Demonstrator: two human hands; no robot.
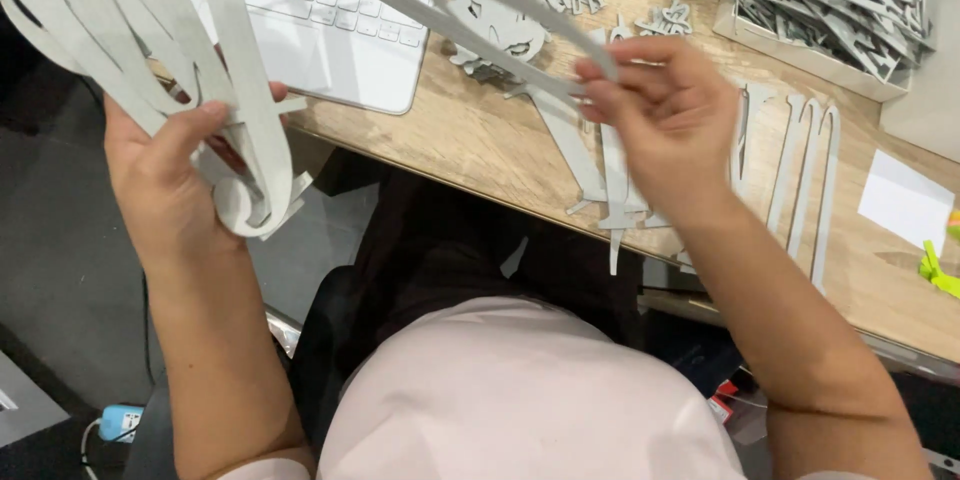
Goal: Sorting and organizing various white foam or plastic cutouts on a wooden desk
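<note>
left hand [165, 175] clamped shut round a bundle of grey strips [150, 30], off the near edge of the wooden desk [480, 140]. right hand [670, 115] pinching one looped grey strip [500, 0] between fingertips, over the desk, keyboard [320, 10] beyond.

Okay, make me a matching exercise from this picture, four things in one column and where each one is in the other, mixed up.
1. bundle of grey strips
2. curved grey strip
3. white keyboard
4. green clip

A. on the desk, top left
B. pinched in the right hand
C. at the desk's right edge
D. gripped in the left hand

Pairs: 1-D, 2-B, 3-A, 4-C
</note>
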